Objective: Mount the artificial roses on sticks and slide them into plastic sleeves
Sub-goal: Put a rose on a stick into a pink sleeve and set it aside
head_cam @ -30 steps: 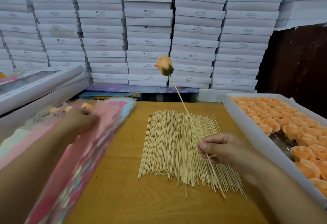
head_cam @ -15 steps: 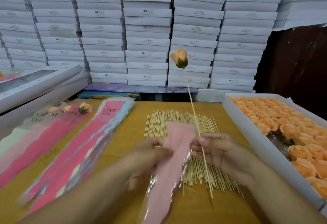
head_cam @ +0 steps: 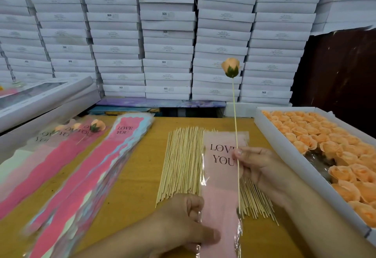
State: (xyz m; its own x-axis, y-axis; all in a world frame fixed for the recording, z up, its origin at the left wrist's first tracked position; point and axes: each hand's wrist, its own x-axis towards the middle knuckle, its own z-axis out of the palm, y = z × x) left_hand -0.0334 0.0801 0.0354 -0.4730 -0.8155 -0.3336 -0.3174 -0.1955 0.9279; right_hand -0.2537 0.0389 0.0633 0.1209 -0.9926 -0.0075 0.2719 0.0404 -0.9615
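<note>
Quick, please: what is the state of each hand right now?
Left hand: closed, holding the lower part of the pink sleeve.
Right hand: closed, pinching the stick of the mounted rose.

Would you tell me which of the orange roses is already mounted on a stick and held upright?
The rose raised before the stacked boxes, atop the stick pinched by the right hand. The rest lie loose in the tray or sleeved at left.

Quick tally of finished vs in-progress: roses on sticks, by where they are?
Held upright in the right hand: 1 rose on a stick, not yet in the pink sleeve that the left hand holds.
Lying sleeved at the left of the table: 3 sleeved roses visible.
Total: 4 mounted roses.
</note>
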